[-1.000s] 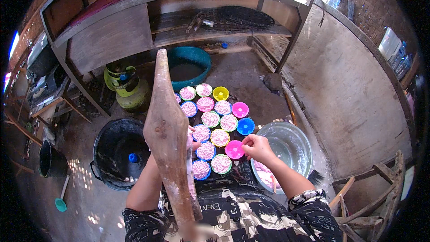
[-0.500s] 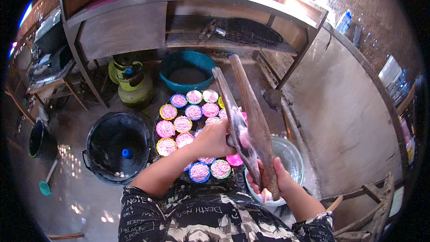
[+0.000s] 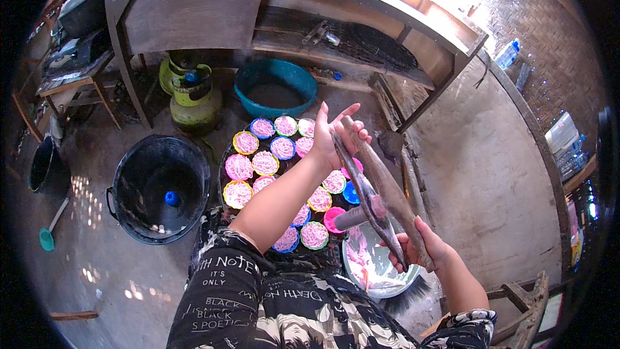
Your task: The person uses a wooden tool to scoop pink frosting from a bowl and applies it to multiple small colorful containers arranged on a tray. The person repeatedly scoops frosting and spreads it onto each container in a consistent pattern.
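Note:
A wooden hand press (image 3: 390,187) with two long handles slants over the right side of the cups. Its grey cylinder (image 3: 351,219) points left, with a bit of pink dough at its base. My right hand (image 3: 426,247) is closed around the lower handle ends. At the upper ends, my left hand (image 3: 336,130) has its thumb and fingers spread, the palm against or just behind the wood. Below lie several colourful round moulds (image 3: 239,167) filled with pink strands; my left forearm hides some. An unfilled blue mould (image 3: 351,192) and pink mould (image 3: 334,220) sit near the cylinder.
A pale basin (image 3: 384,292) holding pink dough is under my right hand. To the left stands a black bucket (image 3: 158,187); beyond are a green gas cylinder (image 3: 196,100) and a teal basin (image 3: 274,90). A wooden shelf (image 3: 187,19) spans the back, and a wooden frame (image 3: 526,304) is lower right.
My left hand has left the middle of the press, moved up to the handles' far ends and spread its fingers. The press has shifted lower and right, its cylinder now showing.

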Demonstrator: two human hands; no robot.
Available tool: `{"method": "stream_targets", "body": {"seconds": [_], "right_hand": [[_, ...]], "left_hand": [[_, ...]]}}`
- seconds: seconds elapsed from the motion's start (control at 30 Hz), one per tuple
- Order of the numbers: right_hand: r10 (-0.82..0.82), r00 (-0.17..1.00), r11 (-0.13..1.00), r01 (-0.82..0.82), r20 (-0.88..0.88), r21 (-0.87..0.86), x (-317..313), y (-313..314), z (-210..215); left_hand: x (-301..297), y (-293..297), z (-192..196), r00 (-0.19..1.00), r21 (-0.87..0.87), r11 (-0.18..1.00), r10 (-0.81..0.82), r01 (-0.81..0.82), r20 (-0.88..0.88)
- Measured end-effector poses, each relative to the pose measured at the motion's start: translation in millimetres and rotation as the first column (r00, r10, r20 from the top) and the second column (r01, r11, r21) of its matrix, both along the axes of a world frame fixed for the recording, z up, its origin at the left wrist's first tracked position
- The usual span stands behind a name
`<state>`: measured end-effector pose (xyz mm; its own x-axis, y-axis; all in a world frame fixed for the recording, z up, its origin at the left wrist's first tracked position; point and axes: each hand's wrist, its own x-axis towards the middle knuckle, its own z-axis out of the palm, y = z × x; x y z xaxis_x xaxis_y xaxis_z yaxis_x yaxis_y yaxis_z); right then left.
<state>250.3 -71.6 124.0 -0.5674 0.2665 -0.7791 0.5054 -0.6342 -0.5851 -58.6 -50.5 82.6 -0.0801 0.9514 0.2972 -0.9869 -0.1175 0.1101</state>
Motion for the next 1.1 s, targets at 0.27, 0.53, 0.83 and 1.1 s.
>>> {"method": "stream_targets", "body": {"seconds": [0.27, 0.53, 0.83, 1.1], "right_hand": [[0.024, 0.994, 0.993, -0.036, 0.105, 0.116, -7, 1, -8], [0.014, 0.991, 0.928, -0.063, 0.134, 0.368, -43, -4, 6], [0.034, 0.977, 0.897, -0.123, 0.212, 0.424, -27, -12, 18], [0.016, 0.996, 0.837, -0.064, 0.093, 0.543, -35, -17, -2]], "left_hand": [[-7, -11, -24, 0.996, -0.128, 0.988, 0.085, -0.083, 0.010], [-29, -8, -18, 0.988, -0.197, 0.969, 0.153, -0.152, -0.012], [-4, -7, -23, 0.991, -0.334, 0.938, 0.121, -0.098, 0.049], [-22, -13, -10, 0.980, -0.291, 0.936, 0.200, -0.198, -0.021]]}}
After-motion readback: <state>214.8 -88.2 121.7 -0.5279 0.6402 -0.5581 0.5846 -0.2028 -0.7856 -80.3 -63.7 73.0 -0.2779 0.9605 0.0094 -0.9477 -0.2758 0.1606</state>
